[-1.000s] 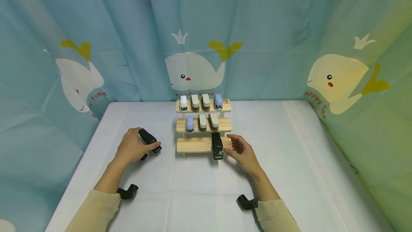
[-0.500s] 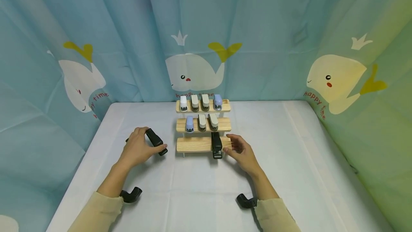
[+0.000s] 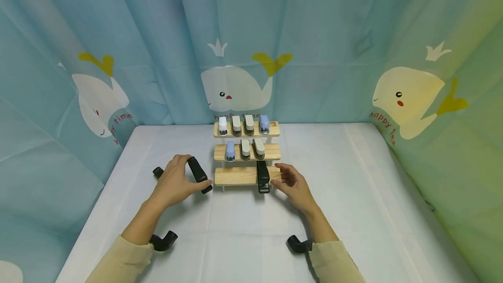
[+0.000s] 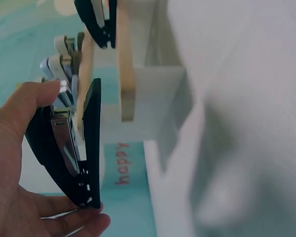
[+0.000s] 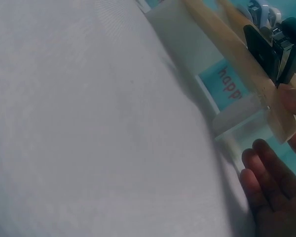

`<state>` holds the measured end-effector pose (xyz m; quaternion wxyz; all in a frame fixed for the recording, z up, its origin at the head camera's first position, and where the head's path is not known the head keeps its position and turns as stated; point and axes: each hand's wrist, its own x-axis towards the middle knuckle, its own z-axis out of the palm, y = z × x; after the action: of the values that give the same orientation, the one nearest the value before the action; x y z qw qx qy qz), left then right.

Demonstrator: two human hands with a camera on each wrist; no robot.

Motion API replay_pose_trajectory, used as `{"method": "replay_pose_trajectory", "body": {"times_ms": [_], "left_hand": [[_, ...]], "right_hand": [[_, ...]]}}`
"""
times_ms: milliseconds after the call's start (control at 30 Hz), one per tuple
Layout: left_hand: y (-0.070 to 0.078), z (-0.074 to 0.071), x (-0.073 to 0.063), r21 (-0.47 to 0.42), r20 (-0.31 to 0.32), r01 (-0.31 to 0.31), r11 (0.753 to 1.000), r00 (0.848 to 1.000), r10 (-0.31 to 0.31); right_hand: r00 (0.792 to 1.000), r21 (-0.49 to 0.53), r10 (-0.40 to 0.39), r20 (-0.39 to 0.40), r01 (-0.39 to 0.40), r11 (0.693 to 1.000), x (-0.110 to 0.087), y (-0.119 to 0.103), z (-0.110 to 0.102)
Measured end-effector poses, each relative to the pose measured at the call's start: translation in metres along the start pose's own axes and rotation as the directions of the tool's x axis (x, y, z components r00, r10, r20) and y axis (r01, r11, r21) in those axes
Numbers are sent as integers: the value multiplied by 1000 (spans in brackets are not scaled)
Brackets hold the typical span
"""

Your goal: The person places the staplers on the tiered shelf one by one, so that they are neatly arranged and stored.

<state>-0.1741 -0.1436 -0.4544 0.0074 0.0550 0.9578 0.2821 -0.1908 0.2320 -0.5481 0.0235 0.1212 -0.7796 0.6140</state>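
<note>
My left hand [image 3: 175, 182] holds a black stapler [image 3: 199, 174] between thumb and fingers, left of the wooden rack's bottom shelf [image 3: 235, 176]. In the left wrist view this stapler [image 4: 64, 143] is side-on, its metal magazine showing, above the white tabletop. Another black stapler [image 3: 263, 177] lies across the right part of the bottom shelf. Beside it is my right hand [image 3: 295, 188], fingers loosely bent around the shelf's right end, thumb tip close to the stapler. In the right wrist view the thumb [image 5: 292, 101] overlaps the shelf and the other fingers [image 5: 266, 168] hang relaxed.
The middle shelf [image 3: 273, 152] carries a blue and two cream mini staplers; the top shelf [image 3: 275, 129] holds several more, white, cream and blue. Behind my left hand a black object [image 3: 158, 172] lies partly hidden on the white table [image 3: 243, 239]. A whale-print curtain [image 3: 322, 56] closes the back.
My left hand has moved right toward the rack with the black stapler, uncovering the black object left behind on the table. My right hand stays at the shelf's right end.
</note>
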Motion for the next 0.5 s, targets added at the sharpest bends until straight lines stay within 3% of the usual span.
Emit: {"method": "replay_pose_trajectory", "body": {"times_ms": [500], "left_hand": [[28, 12, -10, 1, 31, -96, 995, 995, 95]], "right_hand": [[1000, 3, 23, -2, -23, 1000, 1, -2, 1]]}}
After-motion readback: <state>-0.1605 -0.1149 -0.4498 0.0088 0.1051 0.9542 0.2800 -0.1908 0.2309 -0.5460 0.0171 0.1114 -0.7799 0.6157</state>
